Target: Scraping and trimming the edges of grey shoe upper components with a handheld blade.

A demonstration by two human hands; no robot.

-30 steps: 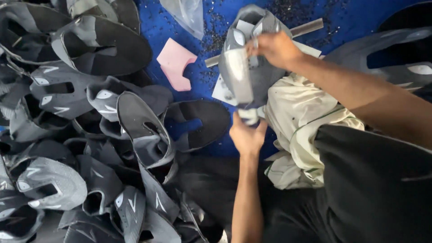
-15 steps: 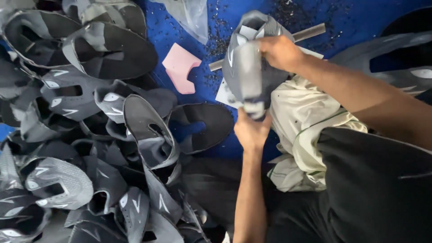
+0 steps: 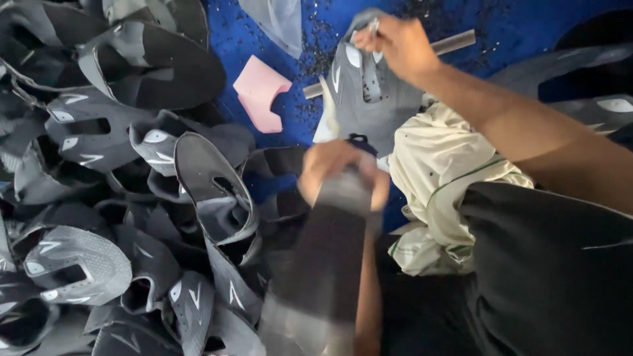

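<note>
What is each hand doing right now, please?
Left hand: closed on a blurred grey shoe piece.
Right hand: pinching the top of the grey shoe upper.

A bright blue floor (image 3: 521,26) strewn with dark specks, dimly lit, with shadowed edges at left.

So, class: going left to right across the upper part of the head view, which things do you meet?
Pile of grey shoe uppers → pink foam piece → grey upper gripped by the right hand → cream cloth.

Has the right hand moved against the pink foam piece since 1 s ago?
Yes. The right hand, gripping the grey shoe upper, has drifted left, closer to the pink foam piece.
</note>
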